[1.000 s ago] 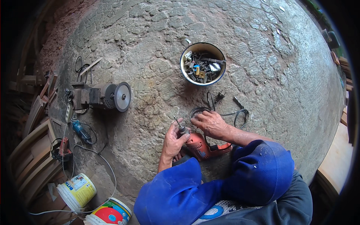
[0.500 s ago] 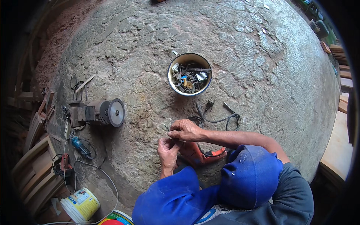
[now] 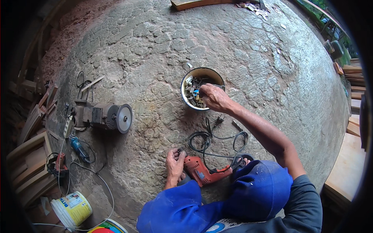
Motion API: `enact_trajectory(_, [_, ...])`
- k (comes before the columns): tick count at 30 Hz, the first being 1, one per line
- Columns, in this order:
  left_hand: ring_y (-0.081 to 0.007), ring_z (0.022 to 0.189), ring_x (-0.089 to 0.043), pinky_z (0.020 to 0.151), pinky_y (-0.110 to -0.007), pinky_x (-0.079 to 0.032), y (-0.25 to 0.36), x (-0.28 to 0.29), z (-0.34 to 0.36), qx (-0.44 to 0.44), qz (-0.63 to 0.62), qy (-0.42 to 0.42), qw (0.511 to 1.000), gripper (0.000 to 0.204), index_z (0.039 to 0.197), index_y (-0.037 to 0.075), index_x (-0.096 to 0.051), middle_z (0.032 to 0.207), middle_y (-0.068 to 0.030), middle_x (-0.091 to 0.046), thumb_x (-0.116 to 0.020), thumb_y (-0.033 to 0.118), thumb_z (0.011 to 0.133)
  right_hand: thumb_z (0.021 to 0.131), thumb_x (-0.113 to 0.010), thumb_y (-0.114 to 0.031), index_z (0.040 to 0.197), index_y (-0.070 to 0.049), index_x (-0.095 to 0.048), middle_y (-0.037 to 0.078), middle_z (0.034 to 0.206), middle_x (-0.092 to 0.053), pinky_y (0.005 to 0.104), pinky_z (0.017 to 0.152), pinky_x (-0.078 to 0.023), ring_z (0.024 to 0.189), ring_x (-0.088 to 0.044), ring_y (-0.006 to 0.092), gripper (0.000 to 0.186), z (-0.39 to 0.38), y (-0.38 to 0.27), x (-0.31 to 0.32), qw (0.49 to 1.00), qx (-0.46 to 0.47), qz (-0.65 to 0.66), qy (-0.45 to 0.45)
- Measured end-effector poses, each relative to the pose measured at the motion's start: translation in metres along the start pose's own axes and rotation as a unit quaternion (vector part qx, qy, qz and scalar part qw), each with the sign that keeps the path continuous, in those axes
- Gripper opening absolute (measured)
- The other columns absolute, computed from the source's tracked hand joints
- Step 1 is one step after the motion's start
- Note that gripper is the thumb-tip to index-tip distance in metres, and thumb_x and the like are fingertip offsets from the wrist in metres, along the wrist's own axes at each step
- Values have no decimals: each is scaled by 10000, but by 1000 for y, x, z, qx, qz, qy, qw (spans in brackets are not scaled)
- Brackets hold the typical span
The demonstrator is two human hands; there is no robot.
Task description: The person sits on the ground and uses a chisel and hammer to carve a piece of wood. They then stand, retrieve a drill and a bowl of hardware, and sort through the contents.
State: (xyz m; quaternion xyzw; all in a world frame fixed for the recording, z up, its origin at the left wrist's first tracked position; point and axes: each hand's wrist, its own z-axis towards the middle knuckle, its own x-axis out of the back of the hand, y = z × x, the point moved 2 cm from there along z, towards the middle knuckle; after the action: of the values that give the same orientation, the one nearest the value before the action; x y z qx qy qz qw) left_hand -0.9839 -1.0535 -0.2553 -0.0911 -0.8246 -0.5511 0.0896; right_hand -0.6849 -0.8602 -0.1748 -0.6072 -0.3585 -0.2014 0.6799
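My left hand [image 3: 174, 165] has its fingers closed round the dark chuck at the front of the orange corded drill [image 3: 206, 173], which lies low in the view near my legs; I cannot make out a bit in it. My right hand [image 3: 213, 95] is reaching over the enamel bowl [image 3: 183, 92], its fingers curled at the pile of small metal hardware [image 3: 193, 97]; what they hold, if anything, is hidden. The drill's black cord [image 3: 204, 136] lies in loops between the bowl and the drill.
At left stand a bench grinder [image 3: 107, 116], power strip [image 3: 68, 126], blue power tool [image 3: 79, 149] and red tool [image 3: 58, 165]. Buckets [image 3: 72, 209] sit lower left. Wood pieces [image 3: 29, 169] line the left; boards [image 3: 342, 167] line the right. A plank [image 3: 202, 4] lies at the back.
My right hand has left the drill's chuck and moved up and right into the bowl. My left hand remains at the chuck. The view has shifted, showing more of the far floor.
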Motion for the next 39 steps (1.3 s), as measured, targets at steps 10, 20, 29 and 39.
enact_trajectory(10, [-298, 1078, -603, 880, -384, -506, -22, 33, 24, -179, 206, 194, 942, 449, 1339, 7, -579, 1207, -153, -592, -701, 189, 947, 826, -671, -237, 1201, -265, -676, 100, 1192, -557, 447, 850, -478, 1024, -644, 272, 376, 39, -22, -13, 911, 184, -325, -176])
enact_trajectory(20, [-383, 1129, -620, 994, -470, -501, -27, 35, 29, -223, 225, 221, 923, 345, 1202, 6, -643, 1199, -189, -639, -724, 148, 898, 815, -664, -224, 1037, -243, -662, 64, 1072, -583, 451, 804, -453, 992, -657, 247, 223, 60, -1, 10, 881, 230, -344, -230])
enact_trajectory(29, [-385, 1112, -622, 974, -472, -510, -26, 33, 29, -224, 245, 229, 915, 342, 1191, 17, -648, 1187, -184, -633, -725, 131, 879, 858, -729, -203, 1030, -207, -641, 41, 1003, -585, 450, 826, -476, 977, -650, 267, 193, 41, 24, 40, 928, 264, -216, -152])
enact_trajectory(39, [-380, 1112, -615, 967, -479, -510, -25, 30, 30, -224, 273, 238, 905, 362, 1190, 29, -651, 1185, -171, -623, -736, 131, 853, 806, -714, -185, 1063, -189, -633, 61, 1023, -602, 474, 849, -491, 986, -647, 305, 270, 45, 37, 62, 962, 159, -195, -106])
